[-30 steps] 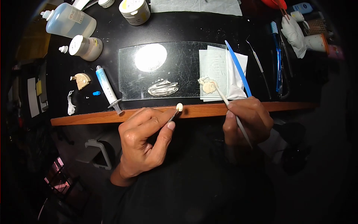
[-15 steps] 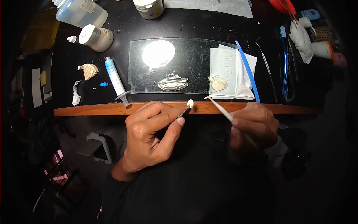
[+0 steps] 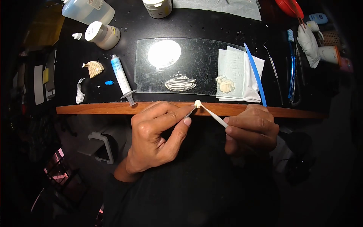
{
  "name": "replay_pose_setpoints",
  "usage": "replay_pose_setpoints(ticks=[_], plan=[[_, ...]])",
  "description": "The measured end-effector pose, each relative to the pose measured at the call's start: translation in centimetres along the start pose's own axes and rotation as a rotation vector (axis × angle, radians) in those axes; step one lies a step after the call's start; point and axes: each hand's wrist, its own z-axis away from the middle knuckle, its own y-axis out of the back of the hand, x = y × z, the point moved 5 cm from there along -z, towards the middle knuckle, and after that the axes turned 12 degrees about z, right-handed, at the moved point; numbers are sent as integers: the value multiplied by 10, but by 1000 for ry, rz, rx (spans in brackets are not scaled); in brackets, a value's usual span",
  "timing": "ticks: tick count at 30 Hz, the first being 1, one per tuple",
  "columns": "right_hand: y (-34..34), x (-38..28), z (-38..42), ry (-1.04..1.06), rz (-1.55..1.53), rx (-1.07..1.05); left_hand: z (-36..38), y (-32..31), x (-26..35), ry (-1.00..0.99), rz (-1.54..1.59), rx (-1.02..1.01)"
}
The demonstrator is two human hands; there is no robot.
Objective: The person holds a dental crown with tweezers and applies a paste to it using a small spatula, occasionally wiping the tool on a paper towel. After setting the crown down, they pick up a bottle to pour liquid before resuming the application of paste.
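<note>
My left hand (image 3: 159,134) pinches a thin metal tool, perhaps tweezers (image 3: 191,113), mostly hidden by the fingers. At its end is a small white rounded piece like a tooth crown (image 3: 197,103). In my right hand (image 3: 253,130) is a slim white dental instrument (image 3: 213,116), held like a pen. Its bent tip reaches the crown's right side, touching it or very nearly. Just beyond the hands lies a glass slab (image 3: 151,81) with a smear of whitish paste (image 3: 180,83). A cream-coloured lump (image 3: 225,84) sits on a paper pad (image 3: 231,62) at right.
Left of the slab lie a syringe (image 3: 120,75), a blue cap (image 3: 109,82) and a tooth model (image 3: 94,69). Jars and a large bottle (image 3: 90,12) stand behind. At right are a blue spatula (image 3: 255,73), a probe (image 3: 273,66) and a toothbrush (image 3: 291,68). The wooden table edge (image 3: 94,108) runs below.
My right hand has moved left, bringing the instrument's tip from a gap away to the crown. My left hand keeps its pinch. The table scene has shifted slightly right in view.
</note>
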Motion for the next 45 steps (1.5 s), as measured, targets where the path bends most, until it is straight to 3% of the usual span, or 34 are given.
replay_pose_setpoints(ticks=[7,10,16,45], plan=[[-2,0,-1,-18,18,43,1,0,-2,-11,13,22],[-7,1,-1,25,77,201,1,0,-3,-27,13,18],[-2,1,1,-6,11,57,1,1,0,6,5,13],[-2,0,1,5,59,93,3,1,-3,0,6,13]])
